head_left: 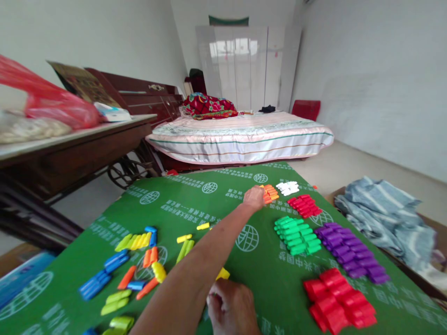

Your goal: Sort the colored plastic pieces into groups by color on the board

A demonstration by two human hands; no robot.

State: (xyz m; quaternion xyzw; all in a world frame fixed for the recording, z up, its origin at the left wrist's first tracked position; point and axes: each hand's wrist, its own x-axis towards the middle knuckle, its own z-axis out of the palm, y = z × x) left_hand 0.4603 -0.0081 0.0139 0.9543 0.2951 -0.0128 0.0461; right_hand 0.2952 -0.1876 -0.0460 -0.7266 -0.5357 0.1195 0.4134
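My left hand (254, 197) reaches far across the green sheet, its fingers closed at the near-left end of a cluster of orange plastic tubes (270, 194). What it pinches, if anything, is hidden. My right hand (233, 308) is curled low in the middle, thumb against the fingers, partly cut off by the lower edge; its contents do not show. A yellow piece (222, 274) lies just beyond it. Sorted groups stand to the right: white tubes (287, 188), small red tubes (304, 205), green tubes (296, 235), purple tubes (351, 252) and larger red tubes (338, 300).
Loose blue tubes (95, 284), orange tubes (126, 278) and yellow-green tubes (116, 301) lie scattered at left on the green sheet (195, 200). A bed (240, 139) stands behind, a desk (87, 139) at left, and a box with blue-grey cloth (384, 211) at right.
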